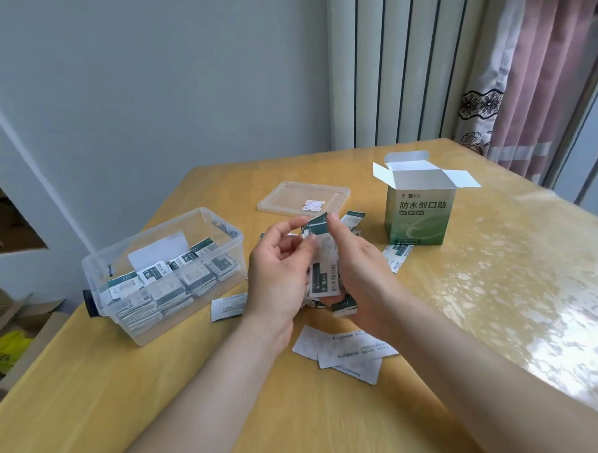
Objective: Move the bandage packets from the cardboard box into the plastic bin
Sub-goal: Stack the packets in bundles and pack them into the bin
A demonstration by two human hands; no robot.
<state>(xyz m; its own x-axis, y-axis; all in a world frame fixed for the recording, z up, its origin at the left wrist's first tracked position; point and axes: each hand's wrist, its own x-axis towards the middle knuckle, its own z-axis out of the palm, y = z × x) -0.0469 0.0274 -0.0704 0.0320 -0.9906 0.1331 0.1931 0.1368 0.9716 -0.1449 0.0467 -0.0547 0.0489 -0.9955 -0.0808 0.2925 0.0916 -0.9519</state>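
Note:
Both my hands hold a stack of green-and-white bandage packets [321,259] above the table's middle. My left hand [279,271] pinches the stack's left side with thumb and fingers. My right hand [356,275] cups it from the right, fingertips on the top packet. More loose packets [352,220] lie on the table behind and below the hands. The clear plastic bin [97,272] stands at the left, filled with rows of packets [170,283]. The green cardboard box [420,214] stands at the right with its flaps open; its inside is hidden.
The bin's clear lid [303,197] lies flat behind the hands. White paper leaflets [347,354] lie on the wooden table [299,414] near me, and another [227,306] beside the bin. A glossy cover spans the table's right half. Cardboard cartons [17,327] sit on the floor at left.

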